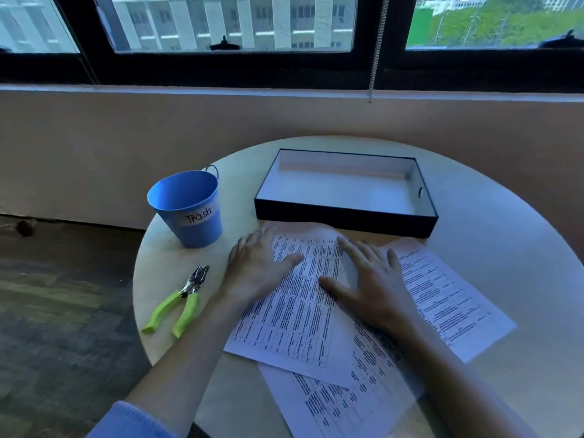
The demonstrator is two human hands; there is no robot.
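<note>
Printed sheets [331,403] cover round table [505,222] beneath dark-framed window [234,23].

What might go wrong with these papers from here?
The left hand and right hand lie flat on the top sheet, whose far edge seems to curl up by the tray; pressing might crease it. The loose sheets beneath might slide. The bucket stands near the left hand; a sweep might tip it.
</note>
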